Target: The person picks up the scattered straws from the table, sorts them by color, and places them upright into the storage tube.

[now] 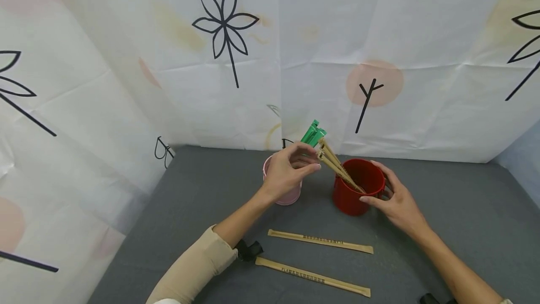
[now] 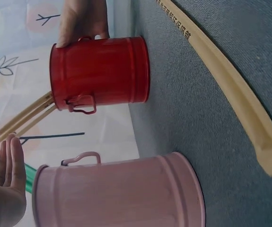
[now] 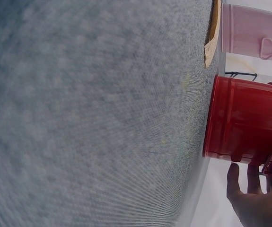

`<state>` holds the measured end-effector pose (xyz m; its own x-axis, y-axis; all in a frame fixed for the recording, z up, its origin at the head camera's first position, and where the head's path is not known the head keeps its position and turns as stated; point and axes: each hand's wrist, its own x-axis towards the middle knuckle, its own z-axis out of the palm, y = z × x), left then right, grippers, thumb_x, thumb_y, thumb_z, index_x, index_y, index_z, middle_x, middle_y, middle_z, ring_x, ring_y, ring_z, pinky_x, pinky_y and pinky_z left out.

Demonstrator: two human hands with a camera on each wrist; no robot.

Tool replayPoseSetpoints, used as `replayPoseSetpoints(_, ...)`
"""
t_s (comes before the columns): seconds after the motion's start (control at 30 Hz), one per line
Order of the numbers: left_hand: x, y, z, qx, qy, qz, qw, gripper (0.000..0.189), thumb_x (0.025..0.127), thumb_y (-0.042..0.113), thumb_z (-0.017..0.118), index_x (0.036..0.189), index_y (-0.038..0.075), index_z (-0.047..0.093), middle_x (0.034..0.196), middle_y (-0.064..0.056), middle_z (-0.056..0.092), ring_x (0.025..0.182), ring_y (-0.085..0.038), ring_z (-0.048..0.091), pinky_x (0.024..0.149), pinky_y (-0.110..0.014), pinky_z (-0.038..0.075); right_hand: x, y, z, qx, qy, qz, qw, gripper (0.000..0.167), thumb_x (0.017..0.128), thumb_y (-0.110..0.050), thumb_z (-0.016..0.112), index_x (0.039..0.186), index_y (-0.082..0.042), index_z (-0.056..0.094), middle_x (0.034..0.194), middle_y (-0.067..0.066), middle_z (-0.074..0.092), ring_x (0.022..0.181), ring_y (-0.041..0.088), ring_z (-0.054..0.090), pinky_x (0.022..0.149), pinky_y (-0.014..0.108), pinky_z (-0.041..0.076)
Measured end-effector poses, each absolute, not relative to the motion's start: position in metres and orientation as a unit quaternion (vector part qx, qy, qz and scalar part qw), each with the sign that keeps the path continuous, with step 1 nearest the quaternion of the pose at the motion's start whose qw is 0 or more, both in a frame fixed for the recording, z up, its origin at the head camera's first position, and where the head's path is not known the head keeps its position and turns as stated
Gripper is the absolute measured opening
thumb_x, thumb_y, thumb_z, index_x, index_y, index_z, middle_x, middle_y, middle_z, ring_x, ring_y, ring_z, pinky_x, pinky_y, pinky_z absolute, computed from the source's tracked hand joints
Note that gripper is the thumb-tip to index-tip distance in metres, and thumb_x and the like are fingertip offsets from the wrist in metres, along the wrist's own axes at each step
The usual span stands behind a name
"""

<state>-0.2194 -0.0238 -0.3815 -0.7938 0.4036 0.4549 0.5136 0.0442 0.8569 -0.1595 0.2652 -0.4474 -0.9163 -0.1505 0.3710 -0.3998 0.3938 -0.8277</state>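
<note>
A small red metal bucket [image 1: 349, 202] with side handles stands upright on the table, and my right hand [image 1: 394, 201] holds its right side, thumb at the near rim. Several paper-wrapped straws [image 1: 335, 163] lean out of it to the left. Beside their upper ends is my left hand [image 1: 291, 168], its thumb and fingers apart in the left wrist view. That hand hangs over a pink bucket [image 1: 289, 197], partly hiding it. Green-wrapped sticks [image 1: 312, 134] rise behind the left fingers; their lower ends are hidden.
Two more paper-wrapped straws lie on the grey table: an upper straw [image 1: 320, 241] and a lower straw [image 1: 313, 277] nearer the front. A white patterned cloth [image 1: 312, 107] hangs behind the buckets and along the left side.
</note>
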Motion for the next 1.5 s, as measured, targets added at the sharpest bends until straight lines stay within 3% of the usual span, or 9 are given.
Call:
replayPoseSetpoints(0.3, -0.207, -0.037, -0.382, -0.356, -0.733, -0.572, 0.091, 0.03, 0.082, -0.007, 0.076, 0.11, -0.005, 0.066, 0.103, -0.02, 0.07, 0.085, -0.03, 0.071, 0.075, -0.034, 0.058, -0.16, 0.266, -0.447, 0.167, -0.826, 0.525, 0.118, 0.091, 0.08, 0.005, 0.079, 0.155, -0.013, 0.031, 0.144, 0.017, 0.045, 0.124, 0.001, 0.045, 0.093, 0.009, 0.042)
replayPoseSetpoints(0.53, -0.198, -0.05, -0.389, -0.387, -0.745, -0.535, 0.096, 0.03, 0.083, 0.004, 0.079, 0.112, 0.004, 0.07, 0.101, -0.007, 0.073, 0.083, -0.01, 0.07, 0.073, -0.025, 0.057, -0.16, 0.265, -0.447, 0.166, -0.828, 0.522, 0.119, 0.091, 0.08, 0.004, 0.079, 0.155, -0.013, 0.031, 0.143, 0.018, 0.046, 0.123, 0.001, 0.045, 0.093, 0.009, 0.041)
replayPoseSetpoints(0.7, -0.192, -0.057, -0.394, -0.42, -0.744, -0.511, 0.099, 0.031, 0.084, 0.007, 0.08, 0.113, 0.004, 0.07, 0.1, -0.006, 0.072, 0.079, -0.006, 0.069, 0.07, -0.024, 0.057, -0.16, 0.264, -0.446, 0.168, -0.83, 0.519, 0.121, 0.091, 0.08, 0.004, 0.08, 0.155, -0.013, 0.032, 0.143, 0.019, 0.046, 0.123, 0.0, 0.045, 0.092, 0.008, 0.042)
replayPoseSetpoints(1.07, -0.166, -0.07, -0.387, -0.429, -0.741, -0.511, 0.071, 0.04, 0.074, -0.009, 0.082, 0.11, -0.005, 0.066, 0.096, -0.014, 0.072, 0.075, -0.017, 0.07, 0.067, -0.031, 0.059, -0.159, 0.264, -0.447, 0.172, -0.826, 0.522, 0.124, 0.091, 0.079, 0.007, 0.08, 0.155, -0.011, 0.032, 0.143, 0.018, 0.046, 0.122, 0.002, 0.047, 0.092, 0.009, 0.043)
replayPoseSetpoints(1.23, -0.168, -0.082, -0.412, -0.425, -0.754, -0.498, 0.05, 0.043, 0.075, 0.0, 0.084, 0.115, 0.003, 0.068, 0.102, -0.008, 0.072, 0.083, -0.013, 0.07, 0.074, -0.027, 0.057, -0.158, 0.264, -0.448, 0.168, -0.826, 0.523, 0.125, 0.092, 0.079, 0.006, 0.08, 0.155, -0.012, 0.032, 0.142, 0.018, 0.046, 0.122, 0.002, 0.047, 0.092, 0.009, 0.043)
replayPoseSetpoints(1.37, -0.168, -0.092, -0.429, -0.401, -0.772, -0.493, 0.014, 0.042, 0.077, 0.008, 0.086, 0.115, 0.01, 0.069, 0.105, -0.006, 0.072, 0.086, -0.018, 0.07, 0.078, -0.026, 0.056, -0.159, 0.265, -0.448, 0.169, -0.825, 0.524, 0.124, 0.092, 0.079, 0.006, 0.08, 0.155, -0.012, 0.032, 0.143, 0.017, 0.046, 0.122, 0.003, 0.047, 0.091, 0.01, 0.044)
replayPoseSetpoints(1.5, -0.164, -0.1, -0.436, -0.379, -0.787, -0.485, -0.028, 0.039, 0.078, 0.017, 0.086, 0.113, 0.011, 0.07, 0.103, -0.008, 0.072, 0.086, -0.022, 0.069, 0.077, -0.026, 0.055, -0.159, 0.265, -0.448, 0.171, -0.825, 0.524, 0.123, 0.092, 0.079, 0.006, 0.079, 0.155, -0.012, 0.032, 0.143, 0.016, 0.046, 0.122, 0.002, 0.047, 0.091, 0.009, 0.043)
